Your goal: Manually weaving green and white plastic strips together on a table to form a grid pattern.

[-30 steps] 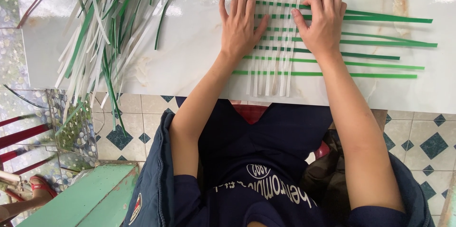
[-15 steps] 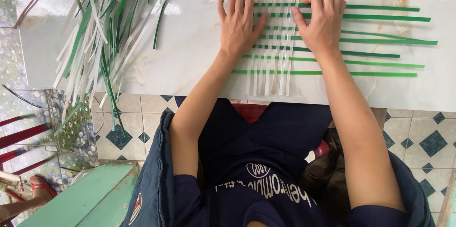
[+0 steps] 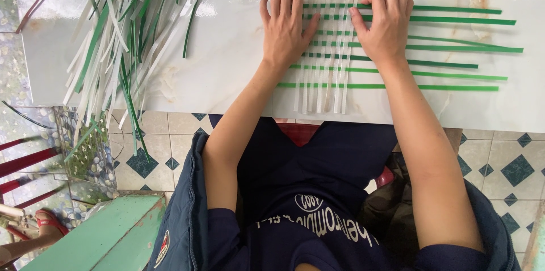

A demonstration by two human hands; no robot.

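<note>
Since the earlier frame: little moved; both hands stay flat. Left hand point(image 3: 285, 30) and right hand point(image 3: 385, 24), fingers narrow, press woven green and white strips point(image 3: 329, 55) at upper centre. Loose strips point(image 3: 122, 38) lie upper left on surface point(image 3: 227, 66).

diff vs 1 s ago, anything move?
Barely. The left hand and right hand press flat on the woven mat of green and white plastic strips as before, nothing gripped or released. The loose pile of green and white strips and white marble tabletop are unchanged.

Green strips point(image 3: 443, 72) lie flat and crosswise, interlaced with upright white strips point(image 3: 326, 86) into a loose lattice (its near ends reach the marble tabletop's edge).
</note>
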